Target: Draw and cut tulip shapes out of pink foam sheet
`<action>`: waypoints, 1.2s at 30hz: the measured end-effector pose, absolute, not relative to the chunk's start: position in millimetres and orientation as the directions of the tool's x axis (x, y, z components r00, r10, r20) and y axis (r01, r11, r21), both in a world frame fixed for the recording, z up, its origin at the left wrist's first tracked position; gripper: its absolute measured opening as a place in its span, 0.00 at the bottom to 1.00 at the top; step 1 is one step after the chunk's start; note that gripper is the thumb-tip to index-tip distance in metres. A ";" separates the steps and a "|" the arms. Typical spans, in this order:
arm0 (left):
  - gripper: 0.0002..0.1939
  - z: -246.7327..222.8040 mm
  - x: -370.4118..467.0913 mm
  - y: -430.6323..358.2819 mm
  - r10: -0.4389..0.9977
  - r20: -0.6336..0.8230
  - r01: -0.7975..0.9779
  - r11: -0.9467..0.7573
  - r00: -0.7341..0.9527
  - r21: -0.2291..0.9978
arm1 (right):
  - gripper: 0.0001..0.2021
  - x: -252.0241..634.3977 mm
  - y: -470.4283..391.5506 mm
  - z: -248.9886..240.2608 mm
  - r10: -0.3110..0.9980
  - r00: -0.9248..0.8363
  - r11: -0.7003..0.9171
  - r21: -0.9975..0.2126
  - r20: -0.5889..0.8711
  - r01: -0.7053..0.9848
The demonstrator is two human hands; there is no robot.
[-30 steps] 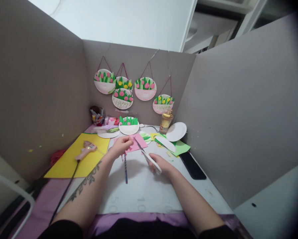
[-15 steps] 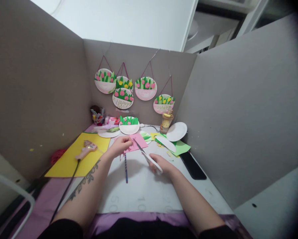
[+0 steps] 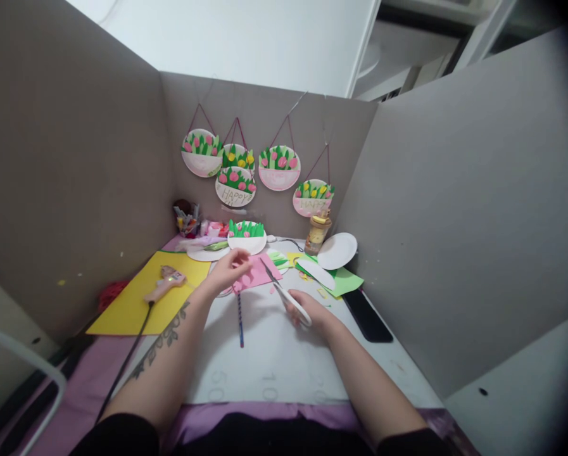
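Observation:
In my right hand (image 3: 305,309) is a pair of white-handled scissors (image 3: 296,303), the dark blades pointing up and left over a pink paper sheet (image 3: 270,271). My left hand (image 3: 229,271) is left of the blades, fingers curled together around what looks like a small piece of pink paper; its outline blends with the sheet behind. A small pink scrap (image 3: 271,291) lies just below the sheet. Under my left hand, a blue patterned pencil (image 3: 240,322) rests on the white tabletop.
A pink glue gun (image 3: 166,284) lies on yellow card (image 3: 122,310) at left, its cable running toward me. At right are a black phone (image 3: 369,316), green paper (image 3: 347,282), a paper plate (image 3: 337,251) and a jar (image 3: 317,234). Decorated plates (image 3: 280,179) hang on the back panel.
My left hand has drawn slightly up and left, away from the blades. The scissors have shifted a little right, and a small pink scrap now shows on the table.

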State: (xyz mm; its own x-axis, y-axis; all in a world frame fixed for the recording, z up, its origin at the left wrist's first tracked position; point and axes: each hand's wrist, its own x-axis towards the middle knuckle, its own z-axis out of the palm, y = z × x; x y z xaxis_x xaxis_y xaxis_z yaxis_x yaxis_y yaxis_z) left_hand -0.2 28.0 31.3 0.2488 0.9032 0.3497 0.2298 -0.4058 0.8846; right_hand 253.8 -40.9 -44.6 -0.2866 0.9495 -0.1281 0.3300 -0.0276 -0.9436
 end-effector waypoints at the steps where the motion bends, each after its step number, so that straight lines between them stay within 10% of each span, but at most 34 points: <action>1: 0.14 30.3 0.4 29.7 0.890 0.442 0.243 -0.456 0.110 0.856 | 0.07 252.4 -39.7 -45.7 0.961 -0.256 -0.021 -0.946 -0.109 0.322; 4: 0.12 25.4 8.0 27.5 0.826 0.550 0.296 -0.499 -0.121 0.814 | 0.07 246.7 -37.2 -47.9 0.986 -0.167 0.022 -0.954 -0.029 0.299; 9: 0.18 7.7 42.8 10.0 0.936 0.212 0.168 -0.266 0.280 0.949 | 0.11 236.8 -38.5 -48.9 0.987 -0.135 0.112 -0.968 0.083 0.224; 18: 0.19 -0.1 70.9 -0.6 0.998 0.070 -0.574 -0.059 -0.002 0.817 | 0.13 217.0 -41.6 -54.7 0.977 -0.210 0.084 -0.973 0.038 0.217; 36: 0.17 -3.3 69.6 0.5 0.993 0.092 -0.493 -0.114 -0.069 0.862 | 0.09 210.0 -36.8 -66.1 0.978 -0.208 0.025 -0.977 -0.020 0.213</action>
State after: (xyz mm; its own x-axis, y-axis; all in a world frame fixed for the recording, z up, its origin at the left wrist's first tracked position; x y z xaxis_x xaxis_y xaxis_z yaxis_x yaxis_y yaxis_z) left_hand 69.6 0.5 -3.3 -0.0690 0.9934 0.0919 -0.4935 -0.1140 0.8623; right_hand 210.0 -36.8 -66.1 -0.2083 0.9778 -0.0204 0.2129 0.0250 -0.9767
